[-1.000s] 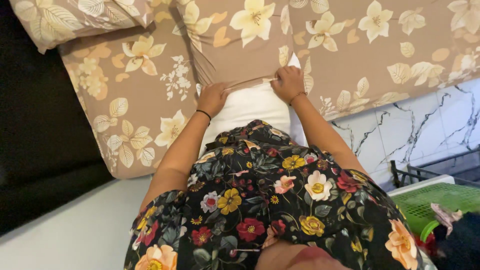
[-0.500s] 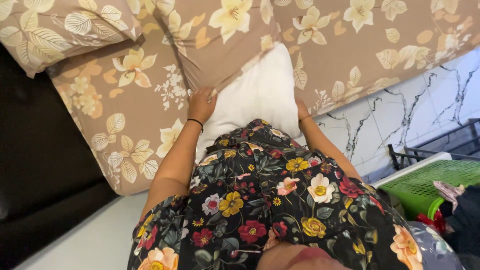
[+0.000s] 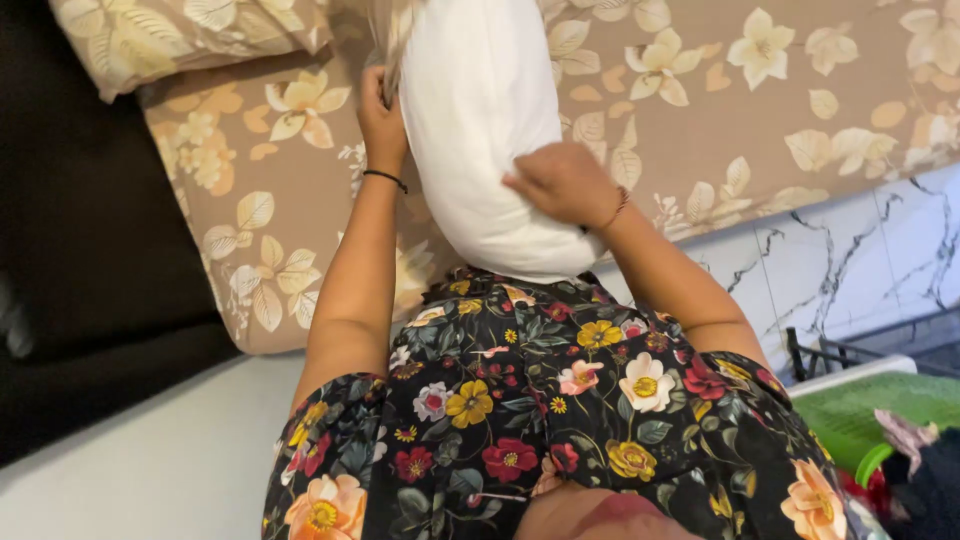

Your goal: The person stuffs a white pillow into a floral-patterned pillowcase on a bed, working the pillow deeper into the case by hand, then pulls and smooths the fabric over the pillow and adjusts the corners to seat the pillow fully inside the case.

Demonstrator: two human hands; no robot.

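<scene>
In the head view I look straight down over a black dress with many flowers [image 3: 560, 420]. In front of it a white pillow [image 3: 480, 130] stands almost upright, with its lower end close to the dress and its upper end going out of the top of the picture.

The left hand [image 3: 380, 115] is at the left edge of the pillow, high up. Its fingers are closed on a fold of the beige flowered pillowcase [image 3: 392, 30] that sits around the upper part of the pillow. A thin black band is on this wrist.

The right hand [image 3: 560, 180] lies on the front of the pillow, lower down on its right side. The fingers are loosely curved and press against the white cloth; I cannot tell if they really grip it.

Behind the pillow a bed [image 3: 800, 100] with a beige flowered sheet is spread. A second flowered pillow [image 3: 180, 35] lies at the upper left. A green basket [image 3: 870, 410] is at the lower right, on a marble floor [image 3: 830, 270].
</scene>
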